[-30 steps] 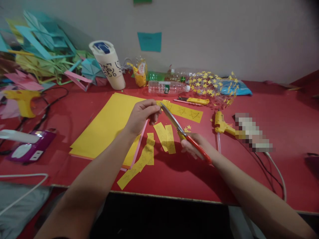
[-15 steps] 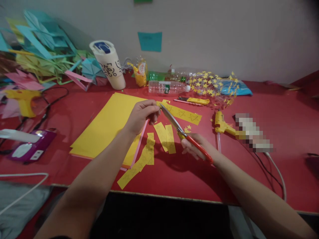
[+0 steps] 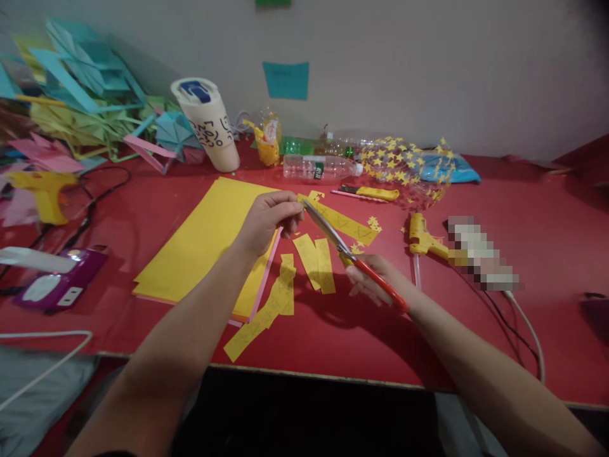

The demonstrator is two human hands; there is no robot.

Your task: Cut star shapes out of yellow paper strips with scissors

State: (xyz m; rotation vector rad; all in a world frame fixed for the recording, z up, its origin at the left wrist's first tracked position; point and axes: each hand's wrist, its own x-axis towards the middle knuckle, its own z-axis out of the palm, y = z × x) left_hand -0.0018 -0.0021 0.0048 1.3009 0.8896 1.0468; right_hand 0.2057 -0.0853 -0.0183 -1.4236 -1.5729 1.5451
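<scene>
My left hand (image 3: 273, 219) pinches the near-left end of a yellow paper strip (image 3: 349, 222) that has star outlines drawn on it. Red-handled scissors (image 3: 335, 238) are gripped in my right hand (image 3: 373, 279), their blade tips at the strip's end beside my left fingertips. Below my hands, several more yellow strips (image 3: 280, 295) with pencilled stars lie on the red table (image 3: 342, 343). Small cut-out stars (image 3: 375, 224) rest past the strip's right part. A stack of yellow paper sheets (image 3: 195, 247) lies under and left of my left hand.
Behind lie a clear plastic bottle (image 3: 318, 167), a yellow cutter (image 3: 378, 193) and a star-covered clear bottle (image 3: 397, 162). A white tumbler (image 3: 209, 127) stands back left near folded paper shapes (image 3: 90, 76). Yellow glue guns (image 3: 421, 235) with cords and a purple power box (image 3: 61, 279) flank the work area.
The strip's far end has swung down and toward me, uncovering small stars behind it. Both hands and the scissors have stayed nearly in place.
</scene>
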